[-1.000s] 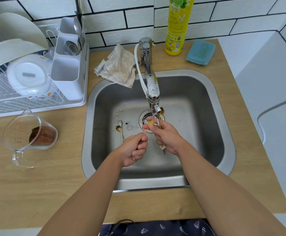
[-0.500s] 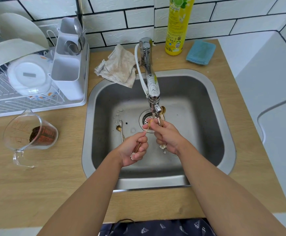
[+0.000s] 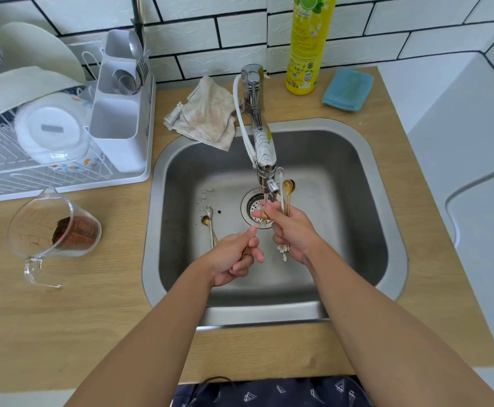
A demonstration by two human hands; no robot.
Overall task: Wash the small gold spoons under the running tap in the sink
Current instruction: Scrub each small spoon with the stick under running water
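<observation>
I am watching the left hand pinching one gold spoon by its handle, bowl up under the tap. The right hand is gripping several gold spoons (bowls upward) while its fingertips are rubbing that bowl. Two spoons are lying on the sink floor.

Spoons: one gold spoon under the tap, two more bunched upright in a fist, two lying on the sink floor. One yellow bottle, one blue sponge, one crumpled cloth, one measuring jug. Two hands.
</observation>
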